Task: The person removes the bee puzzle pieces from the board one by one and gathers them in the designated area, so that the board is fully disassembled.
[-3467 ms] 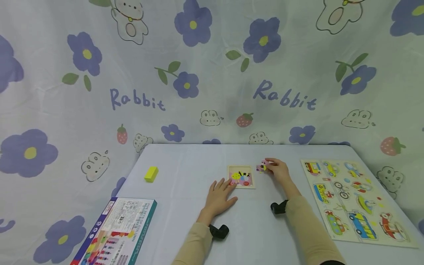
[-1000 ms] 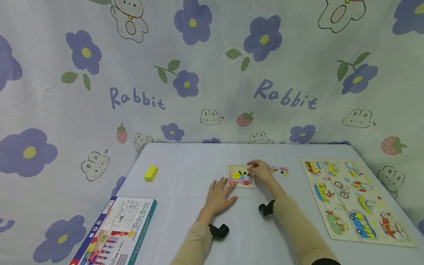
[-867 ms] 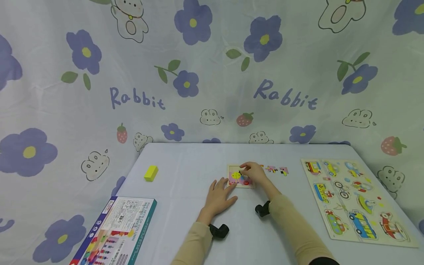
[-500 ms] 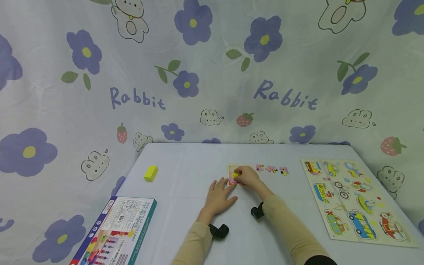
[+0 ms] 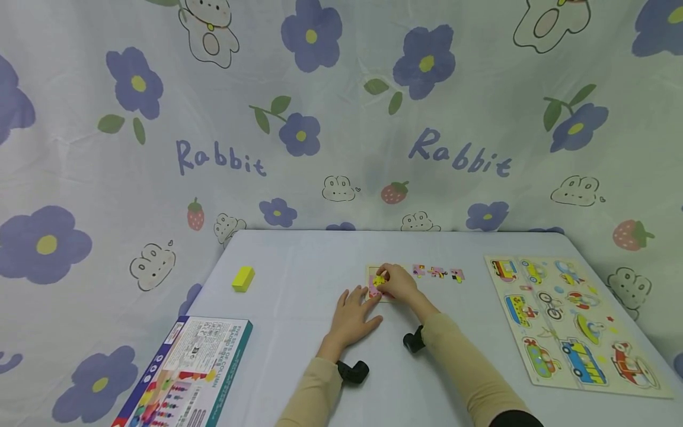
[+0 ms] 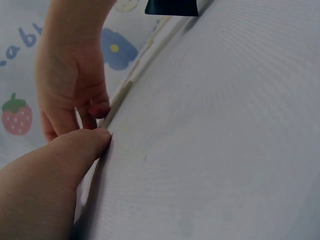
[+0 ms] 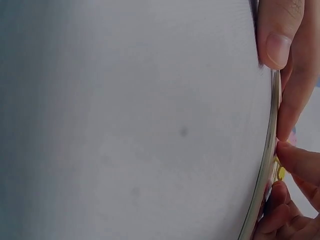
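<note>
A small wooden jigsaw tray (image 5: 369, 273) lies mid-table, partly covered by both hands. My left hand (image 5: 351, 317) rests flat beside its lower left corner, fingers spread, fingertips on the edge. Over the tray, my right hand (image 5: 399, 283) pinches a yellow puzzle piece (image 5: 379, 280) between thumb and fingers. That hand appears at lower right in the right wrist view, where a bit of yellow shows at its fingertips. Three pink puzzle pieces, one of them a pink piece (image 5: 437, 273) in the middle, lie in a row right of the tray.
On the right lies a large wooden vehicle puzzle board (image 5: 576, 326). A yellow block (image 5: 243, 279) sits at the far left, with a printed box (image 5: 187, 373) at the near left. Behind the table hangs a flowered cloth (image 5: 341, 118).
My right hand has moved left from the puzzle pieces beside the tray to above it. The row of loose pieces now shows fully. My left hand has stayed in place.
</note>
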A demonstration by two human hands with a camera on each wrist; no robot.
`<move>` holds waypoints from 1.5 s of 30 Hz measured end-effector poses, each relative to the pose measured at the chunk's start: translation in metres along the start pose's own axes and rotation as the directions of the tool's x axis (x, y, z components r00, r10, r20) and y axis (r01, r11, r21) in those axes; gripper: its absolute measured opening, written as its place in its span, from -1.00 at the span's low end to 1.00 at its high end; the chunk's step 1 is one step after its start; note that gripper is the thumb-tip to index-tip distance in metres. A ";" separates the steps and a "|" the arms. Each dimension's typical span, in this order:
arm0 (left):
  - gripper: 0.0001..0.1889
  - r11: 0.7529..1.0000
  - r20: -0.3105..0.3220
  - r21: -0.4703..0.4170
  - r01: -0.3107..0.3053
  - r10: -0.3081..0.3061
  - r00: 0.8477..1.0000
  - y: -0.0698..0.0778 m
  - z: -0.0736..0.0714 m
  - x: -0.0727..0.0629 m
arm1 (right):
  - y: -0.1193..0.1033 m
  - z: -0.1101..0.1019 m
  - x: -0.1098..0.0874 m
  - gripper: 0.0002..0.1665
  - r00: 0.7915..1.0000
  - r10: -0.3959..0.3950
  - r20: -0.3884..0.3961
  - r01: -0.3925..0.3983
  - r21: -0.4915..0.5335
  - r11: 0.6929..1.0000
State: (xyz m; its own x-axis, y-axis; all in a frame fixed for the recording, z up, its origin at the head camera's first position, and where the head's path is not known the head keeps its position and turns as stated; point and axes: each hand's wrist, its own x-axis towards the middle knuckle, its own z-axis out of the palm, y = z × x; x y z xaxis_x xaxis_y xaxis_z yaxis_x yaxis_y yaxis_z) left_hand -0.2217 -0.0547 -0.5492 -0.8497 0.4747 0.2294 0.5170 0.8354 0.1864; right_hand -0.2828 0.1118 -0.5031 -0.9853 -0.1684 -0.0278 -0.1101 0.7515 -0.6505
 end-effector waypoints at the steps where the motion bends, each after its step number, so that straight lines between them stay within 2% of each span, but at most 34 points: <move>1: -0.46 1.000 -0.001 0.001 -0.001 0.001 1.000 0.000 0.000 0.000 | 0.000 0.000 0.000 -0.69 1.000 -0.001 0.001 0.001 0.005 1.000; 5: -0.46 1.000 -0.006 0.003 -0.002 0.002 1.000 0.000 0.001 0.000 | -0.001 0.000 -0.001 -0.71 1.000 0.022 -0.004 -0.022 0.034 0.999; 16: -0.46 1.000 0.004 -0.001 0.000 0.000 1.000 0.000 -0.001 0.000 | 0.003 0.001 -0.004 -0.75 0.998 0.027 -0.053 -0.019 0.143 0.989; 23: -0.45 1.000 0.009 -0.009 0.002 -0.002 1.000 0.000 0.000 0.001 | 0.006 0.002 -0.002 -0.75 0.997 0.028 -0.076 -0.016 0.149 0.989; 26: -0.45 1.000 0.012 -0.009 0.004 -0.004 1.000 0.000 0.000 0.001 | 0.007 0.002 -0.001 -0.75 0.996 0.051 -0.079 -0.036 0.183 0.982; 30: -0.45 1.000 0.013 -0.010 0.005 -0.005 1.000 0.000 0.000 0.000 | 0.010 0.001 0.000 -0.71 0.989 0.125 -0.077 -0.095 0.317 0.944; 33: -0.46 1.000 0.015 -0.012 0.005 -0.005 1.000 0.000 0.000 0.000 | 0.013 -0.001 0.000 -0.69 0.980 0.177 -0.095 -0.121 0.428 0.896; 38: -0.46 1.000 0.026 -0.012 0.011 -0.011 1.000 0.000 -0.001 0.000 | 0.023 -0.008 -0.003 -0.67 0.966 0.232 -0.117 -0.141 0.510 0.848; 45: -0.45 1.000 0.024 -0.001 0.008 -0.008 1.000 0.001 -0.003 0.000 | 0.040 -0.023 -0.012 -0.59 0.941 0.331 -0.066 -0.206 0.665 0.718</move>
State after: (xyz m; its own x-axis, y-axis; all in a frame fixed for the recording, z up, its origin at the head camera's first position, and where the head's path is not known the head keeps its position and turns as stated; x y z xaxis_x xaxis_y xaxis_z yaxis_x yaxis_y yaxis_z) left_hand -0.2208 -0.0550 -0.5467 -0.8561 0.4743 0.2052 0.5102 0.8390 0.1894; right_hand -0.2782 0.1582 -0.5115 -0.9725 0.1325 -0.1918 0.2109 0.1498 -0.9660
